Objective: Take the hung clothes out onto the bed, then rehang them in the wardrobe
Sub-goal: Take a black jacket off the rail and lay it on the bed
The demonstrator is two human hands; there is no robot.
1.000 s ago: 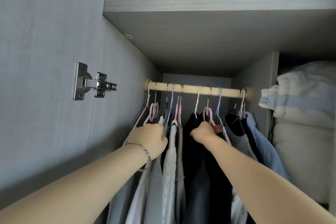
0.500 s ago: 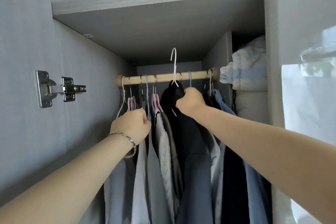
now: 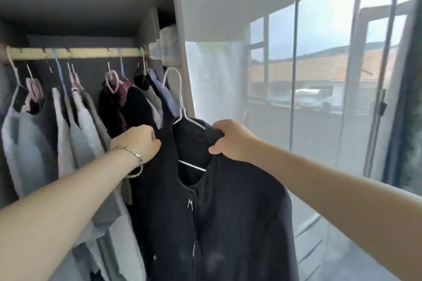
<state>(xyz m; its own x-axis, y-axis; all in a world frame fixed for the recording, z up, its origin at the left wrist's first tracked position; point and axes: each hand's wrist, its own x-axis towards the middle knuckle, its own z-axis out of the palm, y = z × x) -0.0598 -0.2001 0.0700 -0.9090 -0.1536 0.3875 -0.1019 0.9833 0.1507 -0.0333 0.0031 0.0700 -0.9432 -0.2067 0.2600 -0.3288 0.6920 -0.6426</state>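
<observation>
1. We record the right hand clamped on the collar and shoulder of the black jacket, which hangs on a white wire hanger. The hanger's hook is off the rail and free in the air just outside the wardrobe opening.
2. The left hand is closed in a fist at the jacket's other shoulder; we cannot tell whether it grips the jacket or the dark garment behind it.
3. Risk: if the left hand holds the neighbouring garment, we judge it could be dragged off its pink hanger.
4. Risk: the grip is on cloth, not wire. The jacket looks heavy; we expect the hanger could slip out at the neck and drop.
5. Risk: the free hook is near the blue shirt at the rail's end and could snag it on a swing.
6. The grey garments hang on the rail, so most of the unloading is not yet done. The bed is not in view.
</observation>
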